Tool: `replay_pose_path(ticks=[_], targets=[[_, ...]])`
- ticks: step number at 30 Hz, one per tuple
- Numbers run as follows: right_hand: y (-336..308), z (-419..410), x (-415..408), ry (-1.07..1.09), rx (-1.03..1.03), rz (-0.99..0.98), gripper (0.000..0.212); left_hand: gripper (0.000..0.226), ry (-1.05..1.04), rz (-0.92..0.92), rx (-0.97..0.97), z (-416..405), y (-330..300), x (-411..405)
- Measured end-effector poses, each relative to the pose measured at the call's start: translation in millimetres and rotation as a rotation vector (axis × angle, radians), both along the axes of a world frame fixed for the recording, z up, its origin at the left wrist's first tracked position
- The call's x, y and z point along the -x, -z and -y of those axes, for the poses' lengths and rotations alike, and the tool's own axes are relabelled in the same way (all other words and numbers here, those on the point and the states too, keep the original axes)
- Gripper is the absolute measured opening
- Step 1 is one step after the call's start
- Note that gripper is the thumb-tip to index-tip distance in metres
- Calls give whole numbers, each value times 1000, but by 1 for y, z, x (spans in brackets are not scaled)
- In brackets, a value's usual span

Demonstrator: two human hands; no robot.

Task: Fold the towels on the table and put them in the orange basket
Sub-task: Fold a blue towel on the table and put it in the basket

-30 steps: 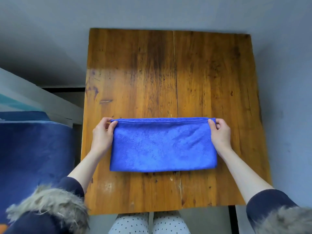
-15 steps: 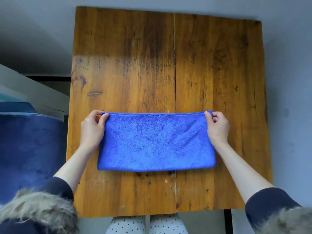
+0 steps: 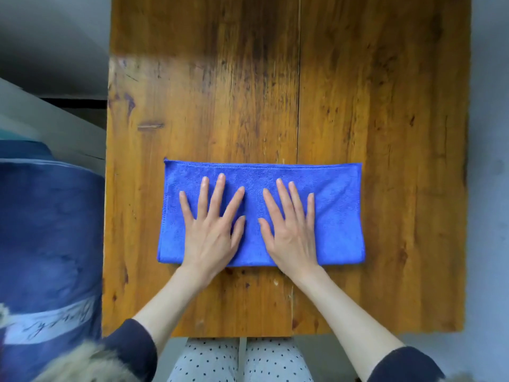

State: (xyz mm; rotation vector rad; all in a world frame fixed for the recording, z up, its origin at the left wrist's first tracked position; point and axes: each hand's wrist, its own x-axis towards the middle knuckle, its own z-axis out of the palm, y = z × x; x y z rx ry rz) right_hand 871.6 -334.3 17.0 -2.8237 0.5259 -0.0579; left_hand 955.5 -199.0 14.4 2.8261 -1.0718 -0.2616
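Towel (image 3: pixel 338 216), blue, lies on table (image 3: pixel 371 106) folded to long strip, under both palms. Left hand (image 3: pixel 210 232), right hand (image 3: pixel 292 232): grip flat, fingers spread, pressing, clasping nothing. Judged early: further folds left. Orange basket out of view.

Both hands lie flat on the blue towel (image 3: pixel 336 216) and hide its middle. The wooden table (image 3: pixel 358 92) runs off the top edge, its far end unseen. At the left, a dark blue fabric (image 3: pixel 49 230) is cut off; its pale script is too blurred to read.
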Motion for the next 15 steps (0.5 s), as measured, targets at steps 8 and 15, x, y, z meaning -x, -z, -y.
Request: replay_pose_path(ticks=[8,15], targets=[[22,53,18,60,92,-90,57,57,-60,13,-37,-45,22,-21],[20,72,15,135,91,-145,62,59,-101,9,9,-38,21,-39]])
